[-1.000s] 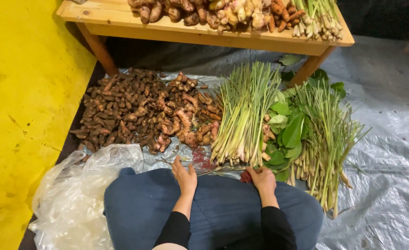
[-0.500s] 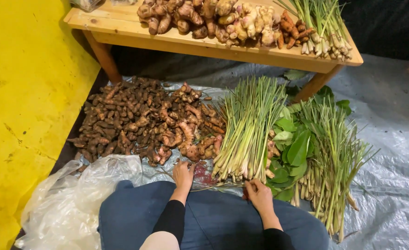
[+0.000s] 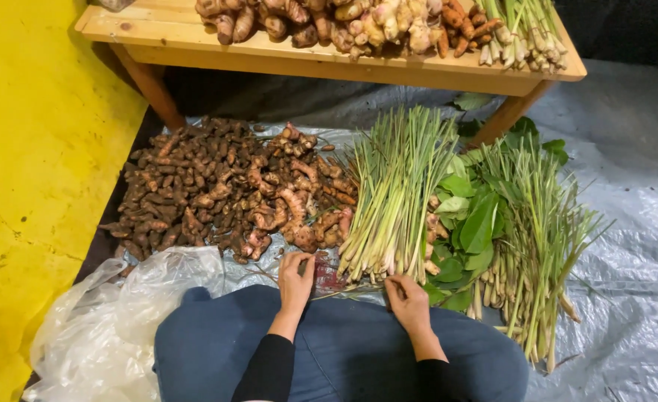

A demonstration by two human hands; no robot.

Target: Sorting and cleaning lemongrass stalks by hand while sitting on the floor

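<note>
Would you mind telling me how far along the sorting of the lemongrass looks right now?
Done: one fanned pile of green lemongrass stalks lies on the grey plastic sheet, beside the heap of brown knobbly roots. In hand: the left hand and right hand work at the pile's base ends, fingers on thin stalks. Left: a second, looser lemongrass pile on the right lies untouched.

Left hand [image 3: 296, 274] and right hand [image 3: 408, 296] reach forward, fingers loosely curled.

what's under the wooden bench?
Under the wooden bench: grey plastic sheet, running into shadow, plus tips of the lemongrass bundle. Anything further back is too dark to tell.
</note>
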